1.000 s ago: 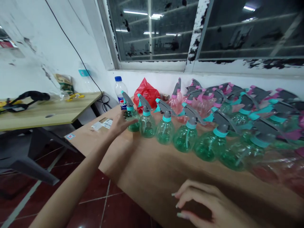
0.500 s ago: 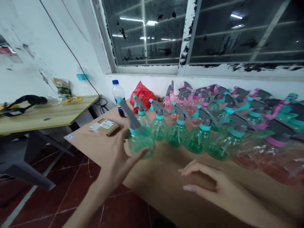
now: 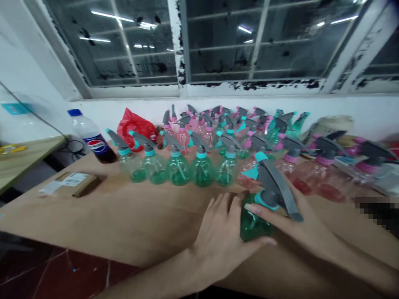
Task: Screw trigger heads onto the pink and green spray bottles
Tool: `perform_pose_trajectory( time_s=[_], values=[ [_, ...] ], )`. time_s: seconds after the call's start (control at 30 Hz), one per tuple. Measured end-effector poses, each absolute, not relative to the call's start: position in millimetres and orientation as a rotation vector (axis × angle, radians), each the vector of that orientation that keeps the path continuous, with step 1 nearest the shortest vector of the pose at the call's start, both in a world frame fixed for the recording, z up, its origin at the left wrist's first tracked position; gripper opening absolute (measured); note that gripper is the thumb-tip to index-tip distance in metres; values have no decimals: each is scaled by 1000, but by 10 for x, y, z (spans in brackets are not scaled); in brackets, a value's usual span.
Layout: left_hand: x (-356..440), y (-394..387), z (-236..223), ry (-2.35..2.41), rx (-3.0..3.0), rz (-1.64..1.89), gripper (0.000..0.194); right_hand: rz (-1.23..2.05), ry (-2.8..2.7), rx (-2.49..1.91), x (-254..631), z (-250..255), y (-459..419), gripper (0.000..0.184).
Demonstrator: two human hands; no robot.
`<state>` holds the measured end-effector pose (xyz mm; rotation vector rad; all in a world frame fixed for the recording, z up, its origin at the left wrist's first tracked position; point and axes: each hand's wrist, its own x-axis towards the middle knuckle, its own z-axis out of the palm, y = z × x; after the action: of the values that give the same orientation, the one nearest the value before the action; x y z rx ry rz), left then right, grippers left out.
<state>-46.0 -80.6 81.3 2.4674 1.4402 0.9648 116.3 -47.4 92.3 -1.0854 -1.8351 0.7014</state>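
Note:
A green spray bottle (image 3: 254,228) with a grey and turquoise trigger head is tilted to the right, close above the near part of the table. My left hand (image 3: 215,238) is wrapped around its round body from the left, thumb low along the front. From the right, my right hand (image 3: 299,211) grips it just below the turquoise collar, its thumb across the front and its other fingers hidden behind. Just beyond stands a row of spray bottles, including a green spray bottle (image 3: 202,168) and a pink spray bottle (image 3: 330,178).
More spray bottles crowd the back by the wall. A Pepsi bottle (image 3: 96,141), a red plastic bag (image 3: 134,128) and a flat cardboard parcel (image 3: 71,185) lie or stand on the left of the table (image 3: 140,220). A pale sack (image 3: 333,124) is at the back right.
The view has swung right. My left hand has brought a green spray bottle across to my right hand, which was empty before and now grips it too.

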Motion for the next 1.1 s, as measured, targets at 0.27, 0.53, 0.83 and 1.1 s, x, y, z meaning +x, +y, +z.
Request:
perform_pose_trajectory(
  time_s=[0.27, 0.53, 0.83, 1.1],
  values=[
    [128, -588, 646, 1393, 2639, 869, 71, 621, -1764, -1060, 1661, 866, -394, 12],
    [160, -476, 506, 1338, 2630, 704, 59, 813, -1727, -990, 1931, 811, -96, 11],
    [-73, -212, 271, 1253, 2647, 433, 55, 874, -1733, -999, 1909, 793, 88, 9],
    [-217, -109, 157, 1286, 2740, 319, 56, 824, -1703, -915, 1884, 828, 103, 14]
  ],
)
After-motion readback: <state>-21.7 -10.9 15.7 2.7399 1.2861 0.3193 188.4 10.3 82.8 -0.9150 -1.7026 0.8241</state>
